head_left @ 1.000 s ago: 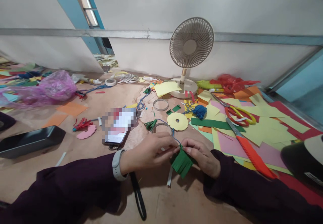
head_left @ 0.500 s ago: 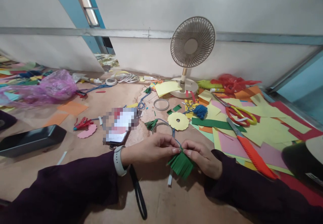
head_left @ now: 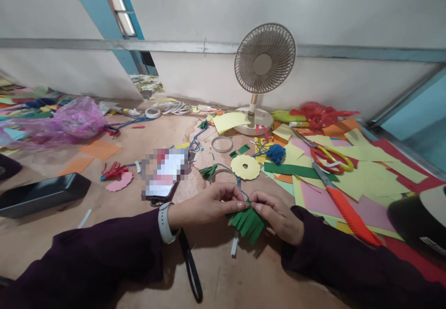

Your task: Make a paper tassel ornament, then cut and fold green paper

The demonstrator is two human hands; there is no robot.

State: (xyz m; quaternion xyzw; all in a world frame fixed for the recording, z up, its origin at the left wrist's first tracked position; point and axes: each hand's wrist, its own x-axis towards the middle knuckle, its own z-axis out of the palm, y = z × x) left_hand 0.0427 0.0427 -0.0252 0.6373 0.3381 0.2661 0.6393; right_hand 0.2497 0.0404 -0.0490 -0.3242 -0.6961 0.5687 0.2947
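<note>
Both wrists angle inward from the sides, the left hand (head_left: 209, 209) and right hand (head_left: 278, 216) meeting with each thumb and fingers pinched on the top of the green fringed paper (head_left: 248, 224). Its strips hang just below the grip, above the surface (head_left: 223, 272). The fingers hide its upper edge; the ring (head_left: 224, 171), just beyond the grip, is partly covered by the left hand. Half a second ago, the fringe reached farther right.

White wall panels (head_left: 195, 76), metal rail (head_left: 174, 46), brown tabletop (head_left: 223, 272)
</note>
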